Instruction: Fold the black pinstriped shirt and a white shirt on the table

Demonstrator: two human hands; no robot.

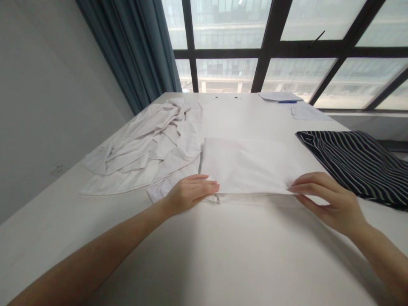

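A white cloth [248, 165], folded into a flat rectangle, lies in front of me on the table. My left hand [193, 191] rests on its near left corner, fingers stretched out and lying flat. The near right corner is pinched between the thumb and fingers of my right hand [328, 197]. That near edge is slightly raised, and a lower layer of cloth shows beneath it. Just left of the folded piece lies a crumpled heap of white cloth [159, 136], whose edge reaches under my left hand.
A black-and-white striped cloth [357, 161] lies at the right of the white table [223, 263]. White papers [280, 97] and a blue pen [287, 102] are at the far right. Behind stand a blue curtain [137, 46] and a dark-framed window; a grey wall borders the left.
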